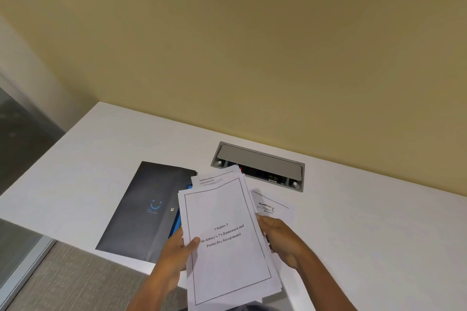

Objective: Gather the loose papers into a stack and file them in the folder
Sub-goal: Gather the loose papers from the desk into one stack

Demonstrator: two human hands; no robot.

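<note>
A stack of white papers (pixel 225 212) is held above the desk's near edge, its top sheet printed "Chapter 3". My left hand (pixel 177 252) grips its left side with the thumb on the top sheet. My right hand (pixel 280 237) clasps the right side, fingers curled behind the sheets. One loose printed sheet (pixel 274 203) lies flat on the desk just beyond my right hand. A dark grey folder (pixel 146 207) with a blue smiley logo and a snap button lies shut to the left, its right edge partly hidden by the stack.
The white desk (pixel 366 222) stands against a yellow wall. A grey cable hatch (pixel 260 164) is set into the desk behind the papers, its flap open. Carpeted floor (pixel 75 280) and a glass partition are at the lower left.
</note>
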